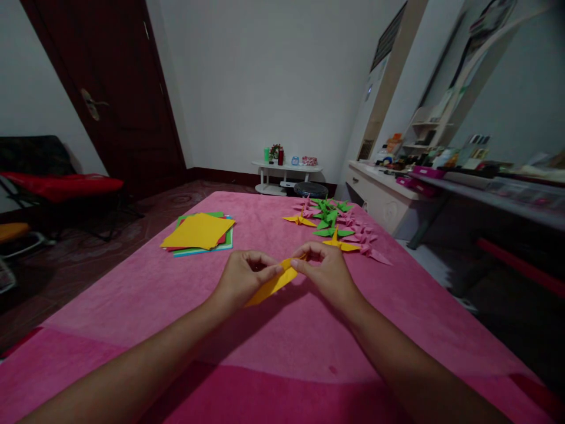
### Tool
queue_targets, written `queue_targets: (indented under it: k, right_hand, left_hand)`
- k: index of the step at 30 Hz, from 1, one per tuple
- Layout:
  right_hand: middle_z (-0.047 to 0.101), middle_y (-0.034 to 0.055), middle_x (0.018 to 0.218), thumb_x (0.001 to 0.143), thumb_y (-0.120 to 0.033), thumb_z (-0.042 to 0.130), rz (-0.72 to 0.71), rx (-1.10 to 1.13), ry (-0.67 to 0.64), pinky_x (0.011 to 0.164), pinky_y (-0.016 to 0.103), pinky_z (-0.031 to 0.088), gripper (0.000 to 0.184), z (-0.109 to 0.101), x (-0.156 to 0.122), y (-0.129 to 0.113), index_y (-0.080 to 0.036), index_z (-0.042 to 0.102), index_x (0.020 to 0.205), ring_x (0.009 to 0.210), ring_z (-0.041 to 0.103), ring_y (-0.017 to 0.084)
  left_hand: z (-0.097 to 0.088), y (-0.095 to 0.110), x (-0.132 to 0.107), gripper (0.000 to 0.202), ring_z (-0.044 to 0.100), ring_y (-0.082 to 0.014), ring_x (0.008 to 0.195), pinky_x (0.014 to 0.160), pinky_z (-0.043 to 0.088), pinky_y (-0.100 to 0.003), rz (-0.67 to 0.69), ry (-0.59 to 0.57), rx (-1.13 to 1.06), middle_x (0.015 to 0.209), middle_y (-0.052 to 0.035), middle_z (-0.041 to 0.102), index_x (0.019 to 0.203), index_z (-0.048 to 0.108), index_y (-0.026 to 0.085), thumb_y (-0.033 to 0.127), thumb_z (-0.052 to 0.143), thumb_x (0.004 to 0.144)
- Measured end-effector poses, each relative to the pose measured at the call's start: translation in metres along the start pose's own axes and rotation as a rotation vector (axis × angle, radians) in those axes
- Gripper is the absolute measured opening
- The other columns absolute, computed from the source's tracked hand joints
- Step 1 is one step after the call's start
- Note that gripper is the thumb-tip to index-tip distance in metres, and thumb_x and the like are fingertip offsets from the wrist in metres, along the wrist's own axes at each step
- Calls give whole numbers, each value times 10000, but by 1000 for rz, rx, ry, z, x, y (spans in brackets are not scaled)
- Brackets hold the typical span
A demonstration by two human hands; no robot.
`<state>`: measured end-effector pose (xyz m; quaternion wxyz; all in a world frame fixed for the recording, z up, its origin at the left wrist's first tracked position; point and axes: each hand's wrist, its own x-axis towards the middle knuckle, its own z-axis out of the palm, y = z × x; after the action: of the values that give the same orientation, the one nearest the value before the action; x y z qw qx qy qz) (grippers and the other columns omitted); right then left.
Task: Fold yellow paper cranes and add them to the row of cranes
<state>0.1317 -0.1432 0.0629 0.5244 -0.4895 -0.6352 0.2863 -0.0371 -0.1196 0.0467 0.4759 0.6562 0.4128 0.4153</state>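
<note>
A partly folded piece of yellow paper (274,286) is held between both hands, above the pink cloth. My left hand (248,272) pinches it along its upper edge, thumb on the near side. Close by, my right hand (325,270) grips the paper's right end between thumb and fingers, and part of that end is hidden by them. Just beyond the right hand lie folded paper cranes: a yellow crane (339,242), another yellow crane (300,219), several green cranes (327,217) and several pink cranes (364,235).
A stack of coloured paper sheets (198,231), yellow on top, lies to the left on the pink cloth (145,306). Past the far edge stand a black stool (311,189) and a small white table (286,167). A cluttered dresser (388,188) is at right, a red chair (62,184) at left.
</note>
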Motion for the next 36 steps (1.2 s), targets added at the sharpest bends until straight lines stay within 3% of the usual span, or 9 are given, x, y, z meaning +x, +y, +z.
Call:
queue_targets:
  k: [6, 9, 15, 20, 28, 36]
  right_hand:
    - [626, 24, 764, 591, -139, 643, 81, 206, 108, 636, 275, 491, 298, 6, -2, 4, -169, 539, 868, 711, 609, 161]
    - [632, 27, 746, 586, -155, 659, 96, 220, 142, 641, 284, 490, 260, 8, -2, 4, -166, 553, 822, 698, 607, 163]
    - [649, 47, 711, 594, -196, 674, 122, 239, 79, 624, 274, 468, 132, 6, -2, 3, -141, 655, 712, 654, 585, 153]
    - [648, 28, 699, 589, -194, 683, 138, 302, 49, 621, 254, 445, 126, 5, -2, 3, -149, 685, 707, 643, 569, 135]
    - [640, 2, 641, 589, -195, 690, 190, 380, 40, 605, 237, 395, 105, 4, -1, 3, -160, 709, 686, 606, 529, 114]
    - [658, 21, 702, 644, -250, 669, 262, 536, -121, 639, 239, 388, 139, -1, 0, 6, -158, 706, 741, 648, 548, 121]
  left_hand:
    - [2, 2, -1, 224, 559, -112, 486, 454, 420, -198, -32, 26, -137, 601, -45, 662, 647, 674, 115, 331, 720, 603]
    - [4, 3, -3, 176, 583, -125, 540, 504, 451, -212, 66, 78, -103, 632, -52, 669, 625, 669, 118, 289, 713, 618]
    - [5, -1, -7, 93, 594, -125, 618, 532, 440, -203, 351, 163, 118, 680, -49, 667, 615, 662, 141, 210, 669, 677]
    - [5, -3, -7, 105, 572, -109, 576, 492, 409, -196, 424, 171, 149, 661, -40, 653, 597, 645, 145, 205, 669, 680]
    - [5, -6, -4, 107, 580, -122, 621, 551, 435, -206, 311, 139, 52, 669, -45, 647, 607, 641, 134, 211, 680, 670]
    - [6, -1, -2, 171, 560, -103, 496, 485, 425, -194, -79, -50, -291, 584, -22, 642, 622, 636, 117, 249, 742, 595]
